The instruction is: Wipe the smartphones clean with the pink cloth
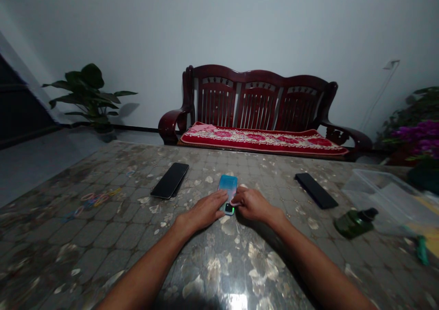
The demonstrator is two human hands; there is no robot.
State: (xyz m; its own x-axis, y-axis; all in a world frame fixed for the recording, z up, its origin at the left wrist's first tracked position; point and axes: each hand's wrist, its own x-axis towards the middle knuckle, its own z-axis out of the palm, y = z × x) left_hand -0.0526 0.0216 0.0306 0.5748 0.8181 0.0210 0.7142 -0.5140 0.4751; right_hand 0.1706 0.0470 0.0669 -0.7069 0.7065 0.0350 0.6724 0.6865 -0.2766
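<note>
A blue and pinkish phone case [228,182] lies on the patterned table, with a dark square camera area at its near end. My left hand [208,208] lies flat over its left side, fingers stretched out. On the right side of the case, my right hand [251,203] is closed, its fingertips pinching something small and pale pink against the case; what it is cannot be made out. To the left lies a black phone [170,180], and to the right a dark, flat, phone-like object [316,190].
Colourful rubber bands [96,200] lie at the left of the table [113,237]. A green bottle [354,222] and a clear plastic box [384,200] are at the right. Beyond the table stand a wooden bench [259,97] and a potted plant [91,95].
</note>
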